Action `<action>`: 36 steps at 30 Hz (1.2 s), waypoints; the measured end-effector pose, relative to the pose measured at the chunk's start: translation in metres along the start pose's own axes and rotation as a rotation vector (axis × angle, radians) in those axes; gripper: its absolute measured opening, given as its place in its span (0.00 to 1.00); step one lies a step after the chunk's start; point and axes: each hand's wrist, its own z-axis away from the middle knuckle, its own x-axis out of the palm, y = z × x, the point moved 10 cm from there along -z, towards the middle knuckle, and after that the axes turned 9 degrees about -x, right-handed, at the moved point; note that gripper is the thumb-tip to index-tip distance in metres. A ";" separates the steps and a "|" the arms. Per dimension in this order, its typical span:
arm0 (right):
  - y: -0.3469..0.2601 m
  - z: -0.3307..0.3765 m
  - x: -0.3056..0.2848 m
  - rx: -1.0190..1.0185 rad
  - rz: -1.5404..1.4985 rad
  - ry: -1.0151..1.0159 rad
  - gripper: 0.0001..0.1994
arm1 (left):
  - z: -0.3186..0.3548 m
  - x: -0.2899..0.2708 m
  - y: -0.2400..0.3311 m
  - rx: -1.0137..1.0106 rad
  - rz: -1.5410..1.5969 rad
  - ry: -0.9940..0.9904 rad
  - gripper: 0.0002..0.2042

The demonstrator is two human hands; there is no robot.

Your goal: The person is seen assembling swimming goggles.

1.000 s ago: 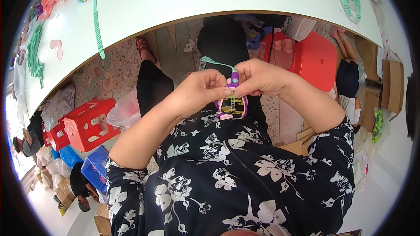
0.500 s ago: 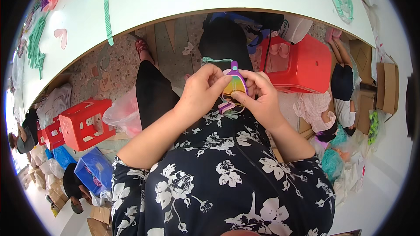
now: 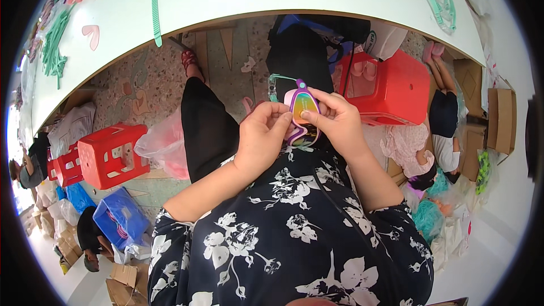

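Your left hand (image 3: 262, 139) and right hand (image 3: 335, 122) pinch a pair of pink-and-purple plastic swim goggles with a mirrored rainbow lens (image 3: 302, 118) between them, held over your lap just below the white tabletop's near edge (image 3: 238, 20). Your right thumb presses on the lens; a teal strap (image 3: 277, 79) trails off its top. A red plastic stool (image 3: 394, 88) stands just beyond your right hand.

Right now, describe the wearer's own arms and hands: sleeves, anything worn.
Both forearms are bare. The left hand and right hand wear no gloves; no rings or watch show. Short sleeves of a black garment with a white flower print end near the elbows.
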 end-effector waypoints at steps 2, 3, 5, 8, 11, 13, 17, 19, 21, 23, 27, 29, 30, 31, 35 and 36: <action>0.003 -0.006 -0.001 0.012 0.023 -0.018 0.23 | 0.000 0.000 0.007 0.068 -0.065 0.006 0.07; 0.003 -0.010 -0.002 0.019 0.035 -0.030 0.23 | 0.001 0.001 0.014 0.131 -0.126 0.010 0.08; 0.003 -0.020 0.003 0.011 0.050 -0.106 0.23 | 0.009 0.002 0.036 0.302 -0.297 0.049 0.10; -0.011 -0.036 0.026 -0.012 0.060 -0.333 0.23 | 0.029 0.001 0.068 0.571 -0.671 0.111 0.16; -0.022 -0.046 0.058 -0.059 0.070 -0.639 0.26 | 0.031 -0.004 0.071 0.756 -1.068 -0.007 0.22; -0.032 -0.048 0.078 -0.147 0.078 -0.749 0.22 | 0.043 -0.001 0.095 0.972 -1.097 0.019 0.31; -0.038 -0.054 0.078 -0.166 0.136 -0.645 0.16 | 0.031 -0.004 0.089 0.973 -0.992 -0.094 0.36; -0.032 -0.054 0.045 -0.195 0.170 -0.334 0.16 | 0.018 -0.014 0.071 0.781 -1.119 -0.071 0.34; -0.055 -0.031 0.031 -0.520 0.337 -0.185 0.16 | 0.013 -0.025 0.068 0.759 -1.054 0.015 0.25; -0.064 -0.002 0.033 -0.688 0.459 -0.192 0.16 | 0.007 -0.035 0.061 0.709 -0.954 0.075 0.21; -0.071 0.018 0.048 -0.777 0.513 -0.163 0.17 | 0.007 -0.036 0.056 0.663 -0.866 0.104 0.19; -0.074 0.024 0.052 -0.828 0.527 -0.167 0.16 | 0.012 -0.036 0.057 0.708 -0.862 0.108 0.18; -0.075 0.027 0.054 -0.853 0.533 -0.169 0.15 | 0.014 -0.036 0.057 0.729 -0.860 0.110 0.18; -0.076 0.026 0.054 -0.848 0.503 -0.177 0.15 | 0.018 -0.036 0.057 0.740 -0.861 0.127 0.18; -0.075 0.022 0.053 -0.819 0.439 -0.233 0.15 | 0.030 -0.035 0.060 0.776 -0.846 0.175 0.19; -0.074 0.021 0.053 -0.810 0.438 -0.253 0.15 | 0.032 -0.035 0.061 0.784 -0.837 0.182 0.19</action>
